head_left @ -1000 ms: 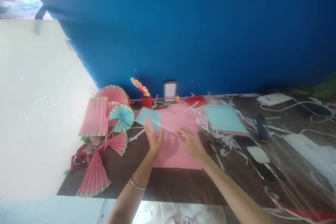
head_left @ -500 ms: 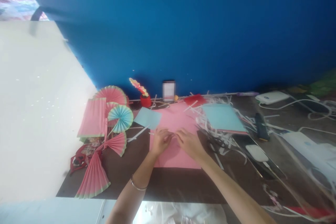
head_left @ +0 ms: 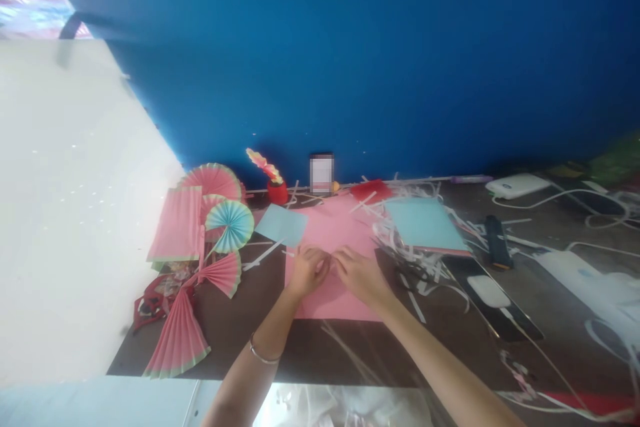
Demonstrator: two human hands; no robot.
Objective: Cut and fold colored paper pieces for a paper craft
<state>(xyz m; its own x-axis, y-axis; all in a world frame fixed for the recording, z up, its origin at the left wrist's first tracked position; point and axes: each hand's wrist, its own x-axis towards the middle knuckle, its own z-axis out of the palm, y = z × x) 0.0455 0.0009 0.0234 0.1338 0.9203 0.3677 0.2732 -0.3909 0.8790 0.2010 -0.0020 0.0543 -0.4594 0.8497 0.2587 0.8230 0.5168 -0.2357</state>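
Note:
Over the pink paper sheet [head_left: 340, 223], my left hand [head_left: 309, 270] and my right hand [head_left: 359, 273] meet with their fingertips close together. Both hands are closed in a pinch, and whatever sits between the fingers is too small and hidden to name. A silver bangle [head_left: 264, 352] circles my left wrist. Behind my left hand a light blue paper square [head_left: 281, 224] overlaps the pink sheet. To the right of my right hand, a stack of light blue paper [head_left: 427, 221] lies among white paper strips [head_left: 387, 230].
Pleated pink paper fans [head_left: 180, 340] and a blue paper rosette [head_left: 230, 225] lie on the left. At the back stand a red pot [head_left: 277, 192] and a red paper piece [head_left: 371, 191]. A phone [head_left: 517, 323], a white power bank [head_left: 517, 185] and cables occupy the right.
My fingers have shifted only slightly, staying pinched over the pink sheet. Faint pale streaks now show on the table below the sheet's front edge.

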